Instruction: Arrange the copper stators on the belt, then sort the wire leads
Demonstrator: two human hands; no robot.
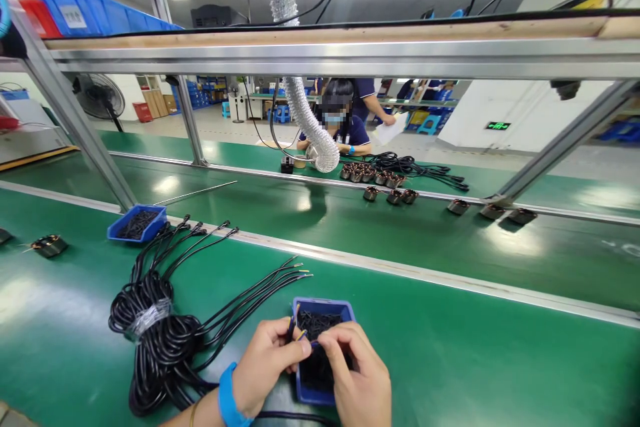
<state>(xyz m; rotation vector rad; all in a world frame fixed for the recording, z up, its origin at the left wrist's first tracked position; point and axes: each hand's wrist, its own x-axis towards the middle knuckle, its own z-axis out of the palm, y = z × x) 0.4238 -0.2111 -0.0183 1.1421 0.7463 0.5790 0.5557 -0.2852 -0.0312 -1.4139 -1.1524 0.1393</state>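
My left hand [273, 352] is closed round the stripped end of a black cable, and thin coloured wires [301, 335] stick out between thumb and fingers. My right hand [361, 370] pinches at the tip of one wire; whether a small sleeve is there too, I cannot tell. Both hands are over a blue bin [325, 399] holding many short black tubes [320, 324]. To the left lies a tied bundle of black cables [150, 327], with several bare wire ends [300, 271] pointing towards the bin.
Another small blue bin [159, 217] of black pieces stands behind the bundle. A wound motor stator [49, 246] lies far left; several more stators [395, 197] sit across the bench. A metal frame [350, 57] spans overhead, with a flexible duct [305, 107] hanging down. A person [357, 137] sits opposite.
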